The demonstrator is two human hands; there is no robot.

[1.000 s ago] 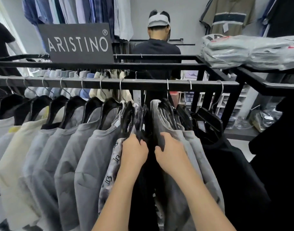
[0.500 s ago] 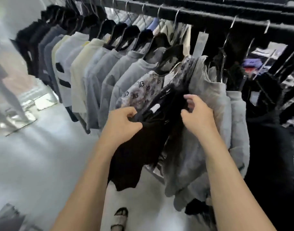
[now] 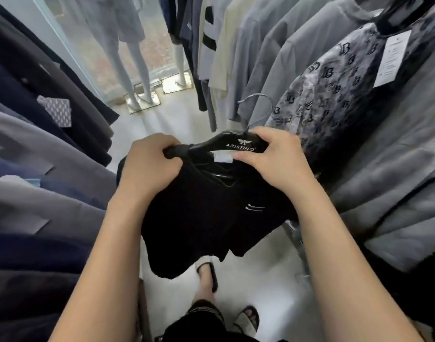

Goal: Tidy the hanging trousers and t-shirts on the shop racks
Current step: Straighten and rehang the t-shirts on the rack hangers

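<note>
Black t-shirt [image 3: 206, 218] on hanger [image 3: 238, 145] between gripping left hand [image 3: 152, 166]; right hand [image 3: 278, 159].

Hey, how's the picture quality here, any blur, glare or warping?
Head view: wide-angle warping bends the dark trousers on the left and grey t-shirts on the right outward; daylight glares off the mannequin base plates; the logo on the black hanger is sharp, print on the white tag too soft to read.

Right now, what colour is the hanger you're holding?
Black hanger with white ARISTINO lettering, clearest in the head view.
</note>
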